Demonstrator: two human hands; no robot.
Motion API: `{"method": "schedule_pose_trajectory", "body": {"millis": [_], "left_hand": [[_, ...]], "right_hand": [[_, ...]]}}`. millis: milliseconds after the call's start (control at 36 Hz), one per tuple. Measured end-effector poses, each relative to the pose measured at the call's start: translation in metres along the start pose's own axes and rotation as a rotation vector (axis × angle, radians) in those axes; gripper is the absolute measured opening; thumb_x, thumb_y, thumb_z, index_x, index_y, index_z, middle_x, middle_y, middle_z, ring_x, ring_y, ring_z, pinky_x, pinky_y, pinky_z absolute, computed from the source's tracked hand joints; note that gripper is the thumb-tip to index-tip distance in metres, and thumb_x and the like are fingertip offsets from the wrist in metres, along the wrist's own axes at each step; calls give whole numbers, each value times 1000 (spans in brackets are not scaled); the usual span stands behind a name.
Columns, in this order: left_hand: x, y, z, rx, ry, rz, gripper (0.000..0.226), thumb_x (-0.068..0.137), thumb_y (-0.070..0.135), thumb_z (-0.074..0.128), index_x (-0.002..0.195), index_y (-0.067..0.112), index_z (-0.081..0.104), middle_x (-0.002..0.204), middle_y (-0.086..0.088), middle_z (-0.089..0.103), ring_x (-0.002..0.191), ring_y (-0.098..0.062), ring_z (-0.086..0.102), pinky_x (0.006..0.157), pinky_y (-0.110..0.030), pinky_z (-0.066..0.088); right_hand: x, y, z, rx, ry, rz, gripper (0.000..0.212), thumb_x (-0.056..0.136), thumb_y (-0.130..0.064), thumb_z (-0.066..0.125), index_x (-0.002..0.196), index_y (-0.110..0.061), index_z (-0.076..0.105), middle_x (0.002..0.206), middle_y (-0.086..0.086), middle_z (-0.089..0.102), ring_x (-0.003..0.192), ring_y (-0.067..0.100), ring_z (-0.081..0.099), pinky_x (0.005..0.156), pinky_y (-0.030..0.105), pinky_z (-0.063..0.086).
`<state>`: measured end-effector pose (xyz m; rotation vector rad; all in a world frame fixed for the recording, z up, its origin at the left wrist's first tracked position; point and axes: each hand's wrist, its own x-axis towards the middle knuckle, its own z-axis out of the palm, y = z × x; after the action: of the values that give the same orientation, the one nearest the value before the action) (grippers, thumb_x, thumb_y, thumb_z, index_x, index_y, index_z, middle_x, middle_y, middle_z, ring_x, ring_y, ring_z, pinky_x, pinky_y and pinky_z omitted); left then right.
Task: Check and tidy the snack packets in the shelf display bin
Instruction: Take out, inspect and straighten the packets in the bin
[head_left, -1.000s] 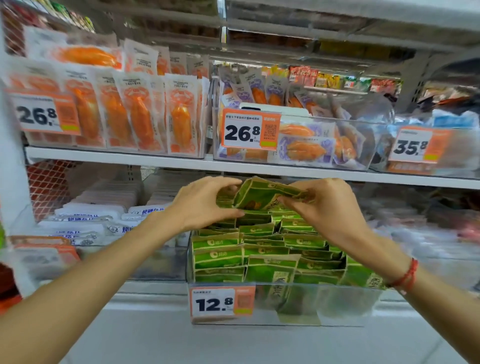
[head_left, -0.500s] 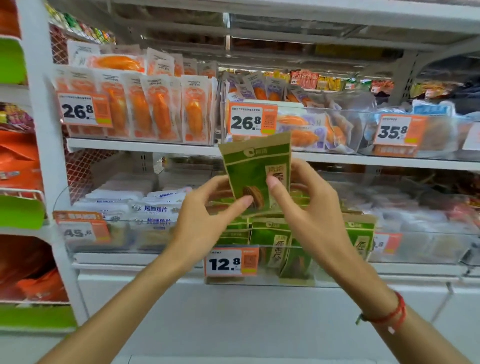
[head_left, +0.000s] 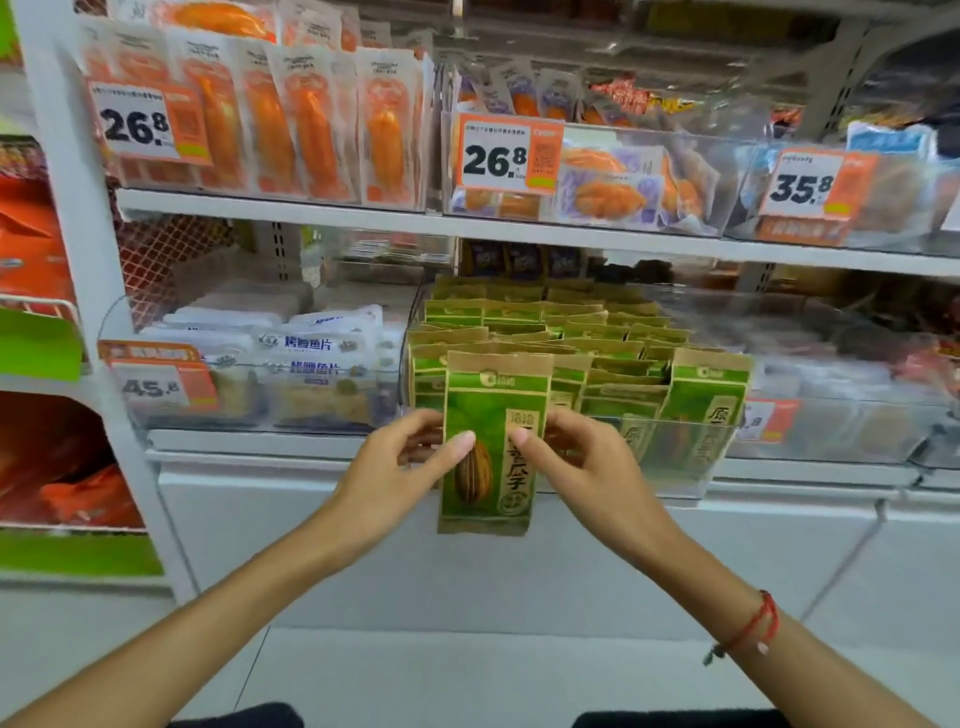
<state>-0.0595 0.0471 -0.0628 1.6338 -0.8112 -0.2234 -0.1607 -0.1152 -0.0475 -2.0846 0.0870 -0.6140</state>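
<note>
Holding one green snack packet (head_left: 491, 441) upright before the clear display bin (head_left: 675, 447).
My left hand (head_left: 400, 462) and right hand (head_left: 582, 457) pinch its side edges, thumbs on its front.

Bare forearms, no sleeves in view, thin red cord bracelet (head_left: 748, 631) on right wrist, possibly beaded

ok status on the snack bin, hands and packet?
Left hand and right hand both pinch one green packet, upright, out in front of the clear bin. Rest of the green packets stand in rows inside. Nothing in the way.
</note>
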Motion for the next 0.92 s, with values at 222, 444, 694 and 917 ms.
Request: {"method": "schedule_pose_trajectory", "body": {"millis": [222, 444, 694, 917], "left_hand": [[1, -1, 3, -15, -38, -57, 29, 80, 42, 60, 108, 33, 60, 105, 10, 69, 95, 1, 66, 74, -19, 56], [0, 6, 12, -61, -99, -74, 33, 79, 39, 61, 110, 30, 65, 104, 6, 74, 97, -8, 70, 71, -23, 59], [-3, 10, 6, -161, -207, -187, 27, 92, 30, 58, 118, 24, 64, 106, 8, 74, 98, -6, 70, 69, -20, 57], [1, 10, 9, -146, -80, -120, 23, 91, 24, 62, 114, 21, 67, 105, 1, 74, 94, -11, 71, 73, -24, 59]], "right_hand": [[1, 5, 2, 49, -12, 88, 16, 92, -25, 64, 108, -21, 68, 101, -9, 73, 90, 2, 67, 77, 22, 56], [3, 0, 2, 218, 126, 111, 11, 93, -24, 62, 96, -18, 71, 92, 0, 75, 85, 12, 72, 74, 32, 60], [2, 0, -1, 301, 89, 158, 13, 90, -22, 65, 95, -13, 73, 86, -2, 76, 79, 12, 73, 63, 20, 56], [5, -2, -2, 281, 184, 136, 12, 91, -26, 63, 90, -17, 70, 89, 1, 75, 84, 13, 71, 71, 26, 58]]}}
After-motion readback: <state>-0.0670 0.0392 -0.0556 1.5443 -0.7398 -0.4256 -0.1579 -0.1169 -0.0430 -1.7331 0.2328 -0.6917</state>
